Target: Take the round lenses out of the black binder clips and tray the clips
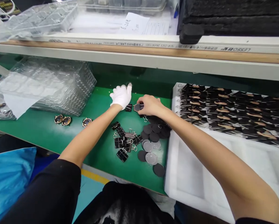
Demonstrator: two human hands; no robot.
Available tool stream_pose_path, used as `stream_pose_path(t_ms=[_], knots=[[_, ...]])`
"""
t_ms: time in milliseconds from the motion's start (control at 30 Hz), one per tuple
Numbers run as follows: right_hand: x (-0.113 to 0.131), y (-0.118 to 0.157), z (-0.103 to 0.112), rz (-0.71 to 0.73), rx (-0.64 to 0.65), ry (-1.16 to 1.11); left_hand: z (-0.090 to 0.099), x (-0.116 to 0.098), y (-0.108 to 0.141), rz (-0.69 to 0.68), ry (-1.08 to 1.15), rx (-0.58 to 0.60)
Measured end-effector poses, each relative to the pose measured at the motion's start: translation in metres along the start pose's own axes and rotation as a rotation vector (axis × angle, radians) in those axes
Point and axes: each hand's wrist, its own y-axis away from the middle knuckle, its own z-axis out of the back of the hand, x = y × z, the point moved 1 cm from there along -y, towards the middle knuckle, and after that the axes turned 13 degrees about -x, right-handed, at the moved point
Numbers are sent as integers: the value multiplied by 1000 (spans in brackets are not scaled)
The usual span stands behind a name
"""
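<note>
My left hand (pixel 122 95), in a white glove, is at the back of the green bench with its fingers spread and thumb out. A black binder clip (pixel 128 107) lies right by the heel of that hand. Beside it is a gold-rimmed round piece (pixel 137 107) with a dark grey disc on its face. My bare right hand (pixel 151 105) has its fingers closed on another black binder clip (pixel 141 106) at the right side of this piece. The fingers partly hide the clip.
Loose binder clips (pixel 124 141) and black and clear discs (pixel 151 158) lie in front of my hands. Gold-rimmed pieces (pixel 66 120) sit left, near stacked clear trays (pixel 67 90). A white foam tray (pixel 176 174) holds rows of clipped pieces (pixel 220 109). A shelf edge (pixel 139 56) overhangs.
</note>
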Motion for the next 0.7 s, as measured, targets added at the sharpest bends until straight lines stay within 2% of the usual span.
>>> stream_pose_path(t_ms=[300,700], knots=[[8,-4,-3,-73,-4,-2,-5,7,6,-42,-47,-25],[17,0,-8,-34,-45,-41,-5,4,6,-54,-59,1]])
